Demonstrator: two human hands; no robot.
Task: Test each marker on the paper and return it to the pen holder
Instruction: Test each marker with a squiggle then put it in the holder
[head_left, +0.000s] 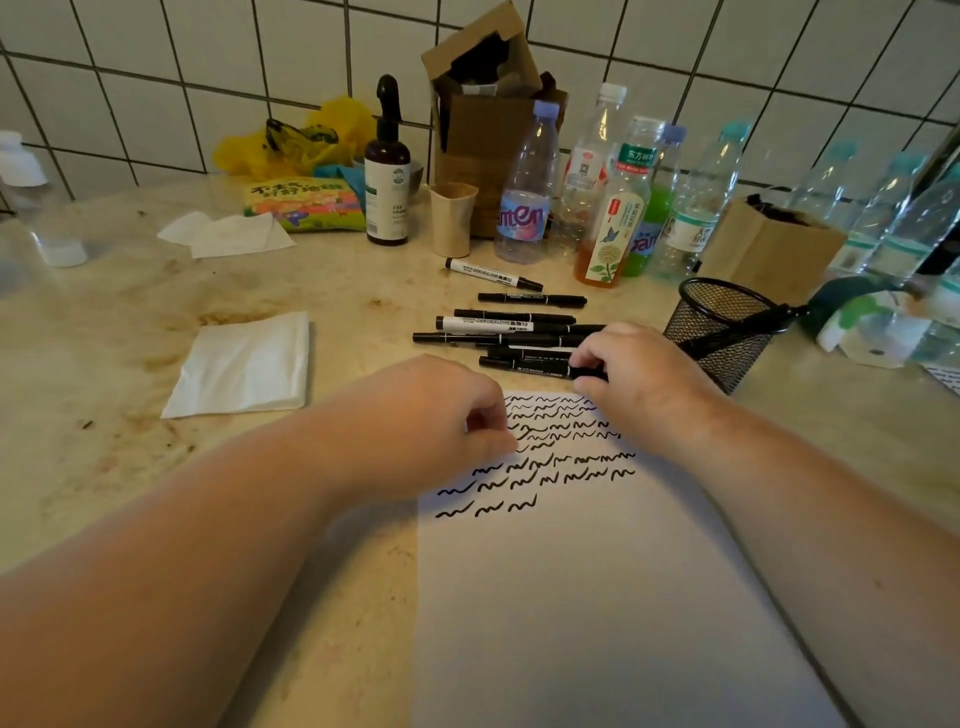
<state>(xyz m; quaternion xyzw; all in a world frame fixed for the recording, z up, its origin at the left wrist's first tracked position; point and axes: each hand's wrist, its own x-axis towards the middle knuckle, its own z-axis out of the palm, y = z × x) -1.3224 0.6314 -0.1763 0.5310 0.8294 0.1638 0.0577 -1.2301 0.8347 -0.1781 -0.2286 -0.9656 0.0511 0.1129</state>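
Observation:
A white sheet of paper (587, 582) lies on the counter, its upper part covered with black squiggles. Beyond it lie several black markers (514, 327) in a loose row. My right hand (631, 371) pinches the right end of the nearest black marker (524, 365), which still lies flat beside the others. My left hand (441, 415) rests on the paper's top left corner with its fingers curled and nothing visibly in them. A black mesh pen holder (717, 332) stands to the right of my right hand with one marker (748, 325) leaning in it.
A folded white napkin (244, 364) lies to the left. Behind the markers stand a paper cup (451, 218), a dark spray bottle (387, 171), several plastic bottles (524, 192), brown paper bags (769, 249) and a snack packet (306, 202) against the tiled wall.

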